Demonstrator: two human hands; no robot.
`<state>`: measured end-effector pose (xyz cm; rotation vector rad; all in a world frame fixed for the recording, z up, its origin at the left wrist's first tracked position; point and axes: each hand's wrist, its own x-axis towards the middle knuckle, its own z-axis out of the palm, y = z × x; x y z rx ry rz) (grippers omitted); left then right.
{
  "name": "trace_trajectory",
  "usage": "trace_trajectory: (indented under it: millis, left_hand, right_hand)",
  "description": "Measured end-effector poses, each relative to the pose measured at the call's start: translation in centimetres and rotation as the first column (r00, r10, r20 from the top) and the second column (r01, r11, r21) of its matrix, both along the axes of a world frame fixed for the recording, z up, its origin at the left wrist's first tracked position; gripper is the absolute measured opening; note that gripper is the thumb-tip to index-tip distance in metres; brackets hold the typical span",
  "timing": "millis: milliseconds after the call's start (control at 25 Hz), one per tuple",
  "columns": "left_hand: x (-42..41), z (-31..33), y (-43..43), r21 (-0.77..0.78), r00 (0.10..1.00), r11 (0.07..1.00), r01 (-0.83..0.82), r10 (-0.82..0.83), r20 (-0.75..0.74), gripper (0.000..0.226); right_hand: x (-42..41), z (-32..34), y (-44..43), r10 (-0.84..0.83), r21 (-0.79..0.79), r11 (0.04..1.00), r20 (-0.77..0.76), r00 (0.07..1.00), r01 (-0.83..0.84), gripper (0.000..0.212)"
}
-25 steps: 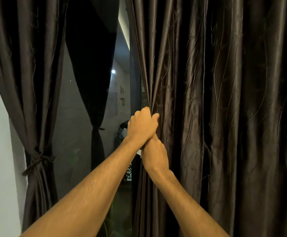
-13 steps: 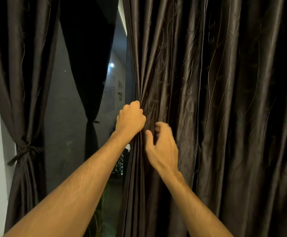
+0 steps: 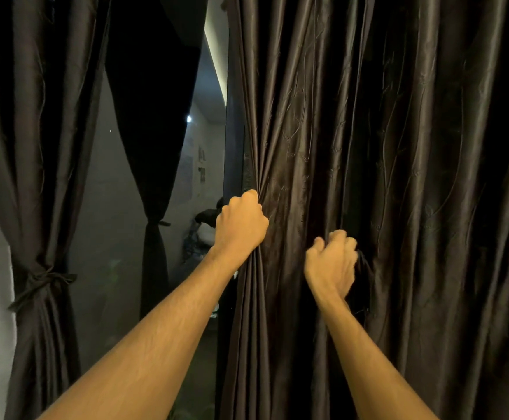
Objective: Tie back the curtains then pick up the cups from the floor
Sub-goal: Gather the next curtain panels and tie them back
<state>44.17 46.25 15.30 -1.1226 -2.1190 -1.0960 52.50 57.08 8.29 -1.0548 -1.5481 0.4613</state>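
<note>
The left curtain [image 3: 35, 147], dark brown and shiny, is hanging gathered at the side, a tie [image 3: 39, 280] of the same cloth knotted round its middle; the right curtain [image 3: 413, 177], with faint stitched vines, is hanging loose in long folds; the left hand [image 3: 241, 227] is gripping its inner edge, the right hand [image 3: 332, 262] a fold nearby.

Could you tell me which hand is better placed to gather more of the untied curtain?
Right hand: it sits among loose folds of the untied curtain; the left hand grips the bunched edge.
</note>
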Motion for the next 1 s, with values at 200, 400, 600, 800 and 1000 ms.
trace_trajectory:
  millis: [200, 400, 600, 800, 1000]
  left_hand:
    - [1.0, -0.1, 0.7, 0.028, 0.999, 0.999, 0.033, -0.035, 0.042, 0.008]
    - [1.2, 0.1, 0.8, 0.015, 0.993, 0.997, 0.082, -0.083, 0.080, 0.012]
    - [1.6, 0.1, 0.3, -0.002, 0.984, 0.990, 0.138, -0.137, 0.117, 0.026]
    - [1.9, 0.4, -0.3, -0.060, 0.996, 0.995, 0.079, -0.076, 0.052, 0.011]
    - [3.2, 0.5, 0.2, -0.107, 0.999, 0.994, 0.038, -0.036, 0.023, 0.020]
  right_hand:
    - [-1.8, -0.2, -4.6, 0.311, 0.111, 0.943, 0.052, 0.949, -0.315, 0.007]
    - [-2.9, -0.3, -6.4, 0.525, 0.125, 0.844, 0.012, 0.851, -0.522, 0.021]
    - [-3.1, -0.5, -6.2, 0.510, 0.087, 0.845, 0.164, 0.844, -0.528, 0.019]
    - [-2.2, 0.1, -7.0, 0.532, 0.050, 0.839, 0.130, 0.836, -0.542, 0.029]
    - [-2.2, -1.4, -7.7, 0.578, -0.077, 0.815, 0.144, 0.803, -0.574, 0.074]
